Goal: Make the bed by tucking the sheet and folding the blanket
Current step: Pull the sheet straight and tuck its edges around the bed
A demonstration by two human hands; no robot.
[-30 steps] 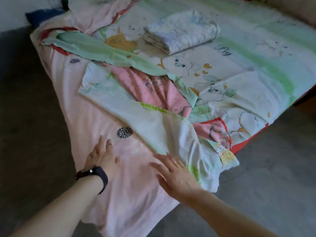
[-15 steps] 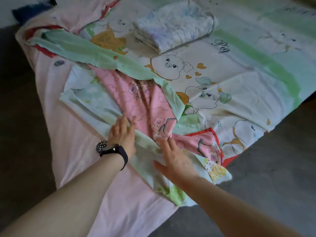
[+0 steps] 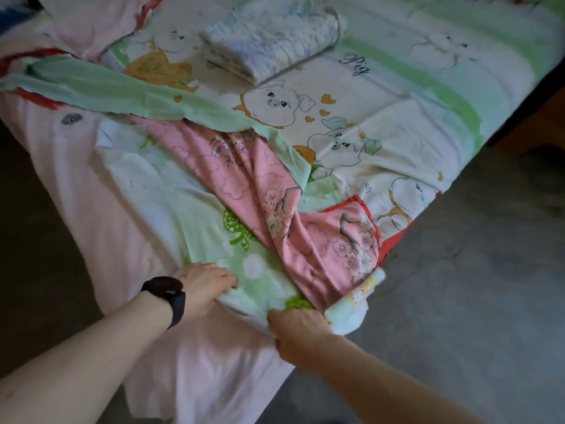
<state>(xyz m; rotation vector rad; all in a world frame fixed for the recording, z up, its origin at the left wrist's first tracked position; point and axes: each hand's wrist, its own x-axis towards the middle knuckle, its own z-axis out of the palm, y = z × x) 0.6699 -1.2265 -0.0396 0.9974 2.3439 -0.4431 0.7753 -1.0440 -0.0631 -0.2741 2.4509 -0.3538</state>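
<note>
A cartoon-pig sheet (image 3: pixel 382 117) with green stripes covers the bed; its near corner is folded back, showing a pale green underside (image 3: pixel 171 206) and a pink floral mattress cover (image 3: pixel 275 215) with red piping. My left hand (image 3: pixel 201 286), with a black watch on the wrist, grips the folded-back sheet's edge near the bed's corner. My right hand (image 3: pixel 299 332) grips the same edge a little to the right, fingers curled into the cloth. A folded white blanket (image 3: pixel 269 35) lies at the far middle of the bed.
A pale pink sheet (image 3: pixel 122 240) hangs over the bed's left side and near corner. Grey floor (image 3: pixel 458 301) lies on the right and dark floor on the left. More pink cloth (image 3: pixel 91 22) is bunched at the far left.
Both hands moved from lying flat on the cloth to the sheet's near edge and took hold of it. The folded-back sheet has been drawn toward the bed's corner, uncovering more pink floral fabric.
</note>
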